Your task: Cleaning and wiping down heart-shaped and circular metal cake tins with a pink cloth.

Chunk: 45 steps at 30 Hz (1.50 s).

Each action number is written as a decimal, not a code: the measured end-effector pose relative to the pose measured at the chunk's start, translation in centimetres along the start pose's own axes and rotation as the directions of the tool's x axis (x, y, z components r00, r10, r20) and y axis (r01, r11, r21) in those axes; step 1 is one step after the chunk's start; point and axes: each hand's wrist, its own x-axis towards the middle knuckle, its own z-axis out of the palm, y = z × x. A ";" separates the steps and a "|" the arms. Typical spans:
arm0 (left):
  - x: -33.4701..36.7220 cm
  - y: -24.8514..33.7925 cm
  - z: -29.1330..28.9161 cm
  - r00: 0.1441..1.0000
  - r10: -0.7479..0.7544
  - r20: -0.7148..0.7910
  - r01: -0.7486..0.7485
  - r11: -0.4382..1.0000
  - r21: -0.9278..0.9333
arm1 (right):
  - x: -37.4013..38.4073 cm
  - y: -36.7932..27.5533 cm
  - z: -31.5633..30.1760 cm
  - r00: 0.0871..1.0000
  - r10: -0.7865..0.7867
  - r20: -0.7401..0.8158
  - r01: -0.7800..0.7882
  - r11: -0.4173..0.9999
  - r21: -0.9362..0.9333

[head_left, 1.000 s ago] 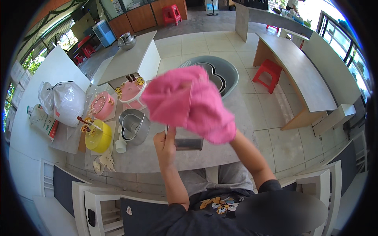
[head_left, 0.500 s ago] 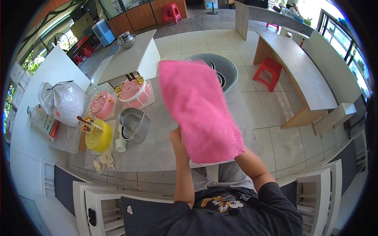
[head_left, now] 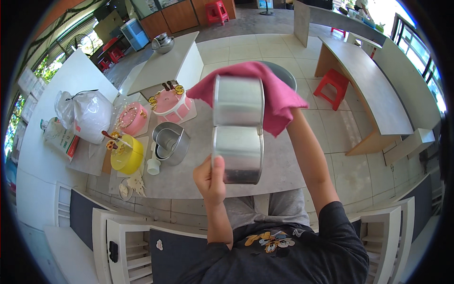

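My left hand (head_left: 210, 180) grips the near left edge of a silver metal cake tin (head_left: 238, 154), thumb on its outer side. The tin is held up above the table, its two-lobed wall facing me. A pink cloth (head_left: 279, 97) drapes over the tin's far end and hangs down its right side. My right forearm (head_left: 309, 151) reaches up to the cloth; the hand itself is hidden beneath it, holding the cloth against the tin. Left of the tin, more nested metal cake tins (head_left: 177, 146) stand on the grey table (head_left: 198, 182) beside a white cup (head_left: 153, 166).
Along the table's left side stand a yellow cake (head_left: 127, 158), a pink cake (head_left: 134, 119) and a pink-and-white cake (head_left: 170, 105). A small bowl (head_left: 125, 190) sits at the near left. Beyond the table is a grey tub (head_left: 286, 75); a red stool (head_left: 332, 87) stands to the right.
The pink cloth, which covered the tin, has shifted to its far right side, baring the metal. My right arm has reached farther out. My left hand now shows on the tin's edge.
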 end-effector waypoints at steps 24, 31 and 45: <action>3.5 -0.4 -1.6 0.980 0.191 -0.060 -0.164 0.937 0.309 | -4.2 -5.9 5.9 0.812 0.495 0.308 -0.471 0.246 0.847; 2.0 0.3 2.0 0.892 0.428 0.148 -0.448 0.882 0.149 | 2.5 2.8 0.6 0.823 0.503 0.263 -0.472 0.351 0.808; 1.1 0.5 -1.7 0.996 0.090 -0.028 -0.093 0.977 -0.194 | 0.5 -2.2 4.1 0.855 0.511 0.086 -0.390 0.527 0.755</action>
